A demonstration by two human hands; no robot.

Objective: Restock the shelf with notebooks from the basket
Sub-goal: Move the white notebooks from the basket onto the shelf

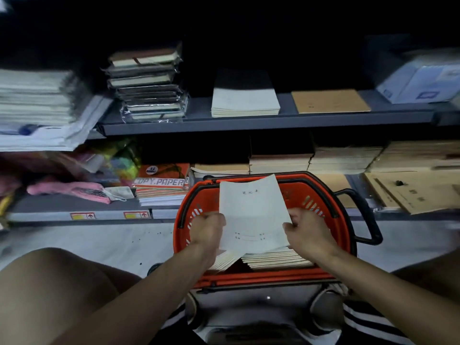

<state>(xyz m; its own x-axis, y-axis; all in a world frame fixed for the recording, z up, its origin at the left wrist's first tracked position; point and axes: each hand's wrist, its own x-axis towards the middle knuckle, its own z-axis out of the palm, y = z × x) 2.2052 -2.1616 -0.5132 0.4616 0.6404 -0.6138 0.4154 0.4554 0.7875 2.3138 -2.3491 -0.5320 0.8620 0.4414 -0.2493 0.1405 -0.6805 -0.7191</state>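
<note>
Low in the middle of the frame, both hands hold one thin white notebook [252, 215] above the red plastic basket [184, 220] — the left hand [207, 229] curled round its left edge, the right hand [307, 231] pinching its right edge. The soft cover bows slightly and carries small handwritten marks near the top. Beneath it, more pale notebooks [273, 260] lie stacked flat in the basket, page edges showing. Above centre, the grey metal shelf [249, 120] bears a short white stack [245, 102] and a flat brown kraft-covered notebook [329, 102] — to the left, shiny plastic-wrapped bound books [149, 85] are piled high.
</note>
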